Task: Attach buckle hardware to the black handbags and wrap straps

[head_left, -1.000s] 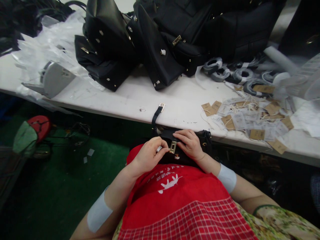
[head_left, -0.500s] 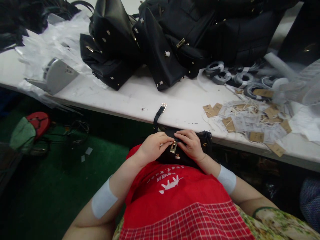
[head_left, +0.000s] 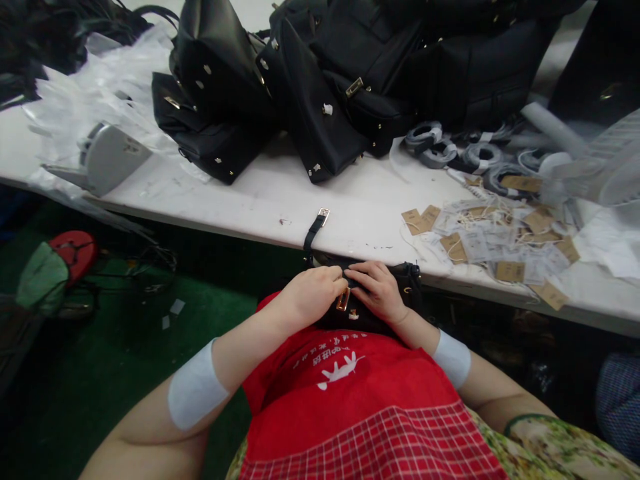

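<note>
A small black handbag (head_left: 407,288) rests on my lap against the table's front edge. Its gold clasp (head_left: 343,301) shows between my hands. My left hand (head_left: 311,295) is curled, fingertips pinched on the bag's flap just above the clasp. My right hand (head_left: 377,290) lies over the top of the bag, fingers bent and pressing the flap beside the left fingertips. A black strap with a metal buckle (head_left: 315,230) runs from the bag up over the white table (head_left: 260,200).
Several black handbags (head_left: 310,87) are piled at the back of the table. Brown paper tags with strings (head_left: 500,237) are scattered at the right, rolls of grey tape (head_left: 435,143) behind them. Clear plastic wrap (head_left: 75,107) lies at the left. Green floor (head_left: 125,347) shows below.
My left hand has slid up and right over the clasp, half covering it, and now meets the right fingertips on the flap. The right hand has barely moved.
</note>
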`<state>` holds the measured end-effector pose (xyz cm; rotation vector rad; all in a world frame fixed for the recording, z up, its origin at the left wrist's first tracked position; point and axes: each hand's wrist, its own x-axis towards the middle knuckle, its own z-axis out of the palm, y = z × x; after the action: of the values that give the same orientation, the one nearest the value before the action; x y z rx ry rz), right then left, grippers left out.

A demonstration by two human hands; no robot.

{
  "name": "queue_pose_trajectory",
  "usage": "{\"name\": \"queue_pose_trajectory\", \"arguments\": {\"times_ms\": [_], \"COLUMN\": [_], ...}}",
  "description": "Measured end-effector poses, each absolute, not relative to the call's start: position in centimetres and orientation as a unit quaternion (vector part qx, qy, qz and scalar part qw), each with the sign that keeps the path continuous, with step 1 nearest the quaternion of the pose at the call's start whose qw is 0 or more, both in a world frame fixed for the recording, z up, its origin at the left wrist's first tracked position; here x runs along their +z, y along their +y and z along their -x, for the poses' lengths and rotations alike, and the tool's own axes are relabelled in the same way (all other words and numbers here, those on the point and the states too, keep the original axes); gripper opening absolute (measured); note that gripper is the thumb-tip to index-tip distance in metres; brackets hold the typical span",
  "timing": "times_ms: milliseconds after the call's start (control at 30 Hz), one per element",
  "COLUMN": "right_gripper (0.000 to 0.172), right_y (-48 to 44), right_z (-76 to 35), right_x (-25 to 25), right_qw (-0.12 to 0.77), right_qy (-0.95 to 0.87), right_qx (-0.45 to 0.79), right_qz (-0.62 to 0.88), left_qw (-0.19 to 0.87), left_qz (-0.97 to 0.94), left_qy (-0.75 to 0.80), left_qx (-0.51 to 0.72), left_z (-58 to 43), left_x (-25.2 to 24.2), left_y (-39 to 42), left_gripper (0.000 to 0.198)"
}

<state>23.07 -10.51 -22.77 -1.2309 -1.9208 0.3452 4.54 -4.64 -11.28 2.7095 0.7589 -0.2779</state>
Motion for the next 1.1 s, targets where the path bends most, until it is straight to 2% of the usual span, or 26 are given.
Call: {"name": "queue_pose_trajectory", "arguments": {"times_ms": [133, 233, 500, 667, 833, 933, 1033, 1100], "right_gripper": [0.032, 0.031, 0.033, 0.030, 0.025, 0.027, 0.023, 0.021], "right_y": [-10.5, -10.5, -10.6, -10.4, -8.4, -7.3, -6.8, -6.8], "right_z": [-23.0, -23.0, -22.9, -23.0, -23.1, -22.9, -22.7, -22.8], "right_x": [-22.6, -22.6, -22.6, -22.2, -20.0, -19.1, -19.2, -19.5], "right_qw": [0.409, 0.410, 0.406, 0.402, 0.402, 0.395, 0.385, 0.387], "right_qy": [-0.761, -0.760, -0.755, -0.751, -0.693, -0.674, -0.680, -0.681], "right_qx": [0.129, 0.126, 0.140, 0.153, 0.169, 0.158, 0.166, 0.178], "right_qz": [0.486, 0.489, 0.496, 0.501, 0.574, 0.604, 0.601, 0.596], "left_qw": [0.129, 0.145, 0.258, 0.298, 0.430, 0.449, 0.449, 0.437], "left_qz": [-0.943, -0.934, -0.880, -0.809, -0.674, -0.681, -0.748, -0.785], "left_qy": [0.287, 0.317, 0.397, 0.475, 0.547, 0.527, 0.456, 0.419], "left_qx": [-0.107, -0.081, 0.024, 0.177, 0.248, 0.238, 0.175, 0.131], "left_z": [-4.8, -4.7, -4.1, -2.4, -0.1, 0.1, -0.6, -1.3], "left_x": [-11.5, -12.4, -13.0, -12.7, -12.9, -12.8, -13.0, -13.6], "left_y": [-5.2, -5.1, -4.5, -3.9, -4.7, -6.4, -8.4, -9.5], "left_gripper": [0.016, 0.018, 0.018, 0.013, 0.017, 0.015, 0.005, 0.007]}}
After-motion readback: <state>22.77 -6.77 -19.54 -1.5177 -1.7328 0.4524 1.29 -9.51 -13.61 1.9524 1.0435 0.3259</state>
